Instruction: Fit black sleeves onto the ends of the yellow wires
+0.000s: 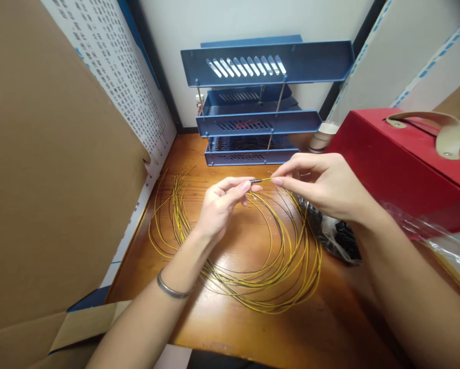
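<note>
Above a wooden desk (230,318), my left hand (222,202) pinches a small dark sleeve (256,181) between thumb and fingertips. My right hand (322,184) pinches the end of a thin yellow wire (266,179) that meets the sleeve's right end. Whether the wire is inside the sleeve I cannot tell. Below both hands, several yellow wires (268,287) lie looped in a loose bundle on the desk. A metal bracelet (170,289) circles my left wrist.
A blue three-tier paper tray (258,123) stands at the back. A red box with a tan handle (406,159) sits to the right, a clear bag of dark parts (337,236) beside it. A paper cup (324,136) stands behind. Cardboard sheets (49,179) lean at left.
</note>
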A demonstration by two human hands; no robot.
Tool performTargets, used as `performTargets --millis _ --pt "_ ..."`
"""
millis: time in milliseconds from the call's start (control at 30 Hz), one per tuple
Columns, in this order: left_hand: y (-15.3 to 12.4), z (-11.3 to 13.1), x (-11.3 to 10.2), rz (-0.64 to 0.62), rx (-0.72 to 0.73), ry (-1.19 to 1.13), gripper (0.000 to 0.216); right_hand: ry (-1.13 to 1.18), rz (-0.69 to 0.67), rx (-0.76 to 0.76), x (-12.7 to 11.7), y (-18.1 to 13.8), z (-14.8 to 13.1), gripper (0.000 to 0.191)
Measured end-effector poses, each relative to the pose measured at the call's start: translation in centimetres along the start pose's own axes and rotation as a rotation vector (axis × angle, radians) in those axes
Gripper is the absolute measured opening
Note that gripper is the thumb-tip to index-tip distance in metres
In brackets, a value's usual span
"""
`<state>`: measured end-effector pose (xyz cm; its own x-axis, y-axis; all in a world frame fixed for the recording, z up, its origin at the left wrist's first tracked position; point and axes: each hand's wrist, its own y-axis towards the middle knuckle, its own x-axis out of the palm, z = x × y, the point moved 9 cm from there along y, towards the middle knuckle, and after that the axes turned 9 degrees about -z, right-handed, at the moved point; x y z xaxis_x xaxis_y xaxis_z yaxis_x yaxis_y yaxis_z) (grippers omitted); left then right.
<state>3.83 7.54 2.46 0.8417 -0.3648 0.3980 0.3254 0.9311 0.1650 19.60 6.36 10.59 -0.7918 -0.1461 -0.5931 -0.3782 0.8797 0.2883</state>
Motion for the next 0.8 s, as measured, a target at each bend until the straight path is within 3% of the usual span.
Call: performTargets --millis 800 --pt "-0.1 -0.3 0.0 -0.027 0.023 0.039 0.018 0.051 -0.071 -0.004 1.1 0.2 0.2 0.018"
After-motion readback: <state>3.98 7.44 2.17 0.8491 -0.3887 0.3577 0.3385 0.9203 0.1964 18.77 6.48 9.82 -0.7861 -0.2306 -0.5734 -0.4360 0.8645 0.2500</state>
